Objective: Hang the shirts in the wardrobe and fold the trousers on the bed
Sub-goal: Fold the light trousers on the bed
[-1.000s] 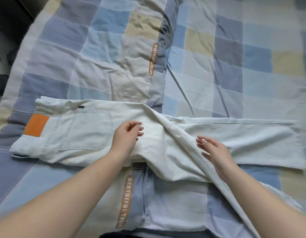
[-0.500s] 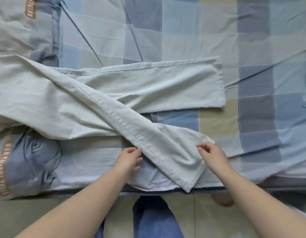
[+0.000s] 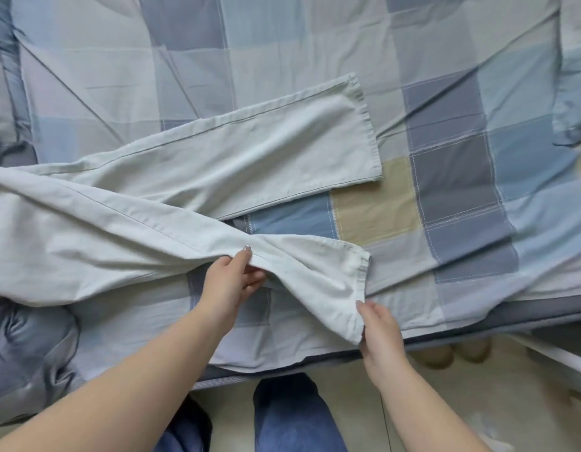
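Change since half a second ago: both hands have shifted on the near trouser leg; the left hand has gone from lying flat beside the seam to pinching a fold of it, and the right hand has dropped from the hem's far corner to its near corner. The far leg now runs more steeply up to the right.
Trousers [image 3: 217, 164]: pale grey-green, spread across the bed, waist end out of view at left, both legs pointing right.
Far leg [image 3: 282, 148]: lies flat, hem at the right, apart from the hands.
Near leg [image 3: 318, 272]: crosses toward the near edge of the bed, raised into a soft ridge between the two hands, hem at its right end.
Left hand [image 3: 232, 282]: thumb on top of the seam, fingers tucked under the cloth, holding a fold of the near leg about midway along the visible part.
Right hand [image 3: 378, 324]: fingers curled round the near corner of the hem, gripping it just at the bed's edge.
Bed [image 3: 462, 164]: covered by a checked sheet in blue, grey and beige squares, creased.
Duvet [image 3: 28, 347]: bunched blue-grey mass at near left, touching the trousers' lower edge.
Floor [image 3: 364, 419]: pale tiles below the bed edge.
Person's legs [image 3: 292, 415]: in blue jeans, standing close against the near side of the bed.
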